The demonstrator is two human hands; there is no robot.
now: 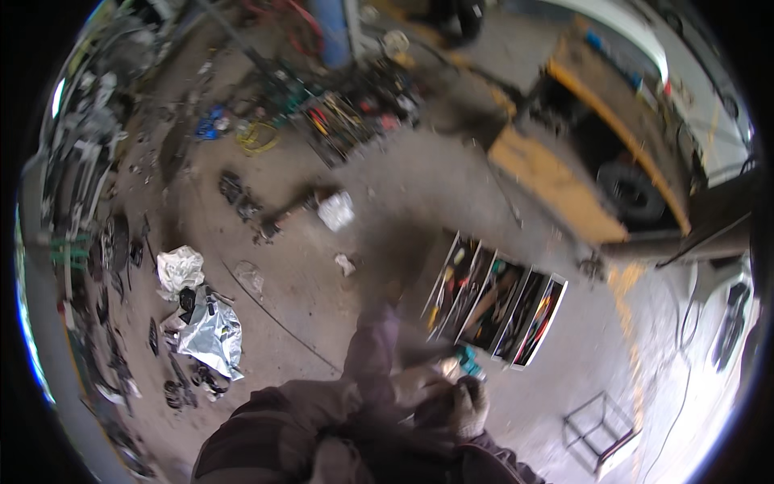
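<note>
My right hand (472, 410), in a pale grey work glove, is in front of my body at the lower middle, its fingers curled. What lies in them is dark and I cannot make it out. Close beside it, a blurred pale shape (415, 381) looks like my left hand, its fingers smeared by motion. A small teal thing (469, 363) shows just beyond both; whether it is held or lies behind them, I cannot tell. Past it stands an open tool drawer unit (548, 323) with several compartments of hand tools, some with red and yellow handles.
Silver foil-like sheeting (211, 335) and dark parts lie on the floor at left. More tools fill a tray (330, 125) at the far middle. A yellow-edged workbench (556, 181) holds a tire (630, 192). A small metal frame (598, 431) stands at lower right.
</note>
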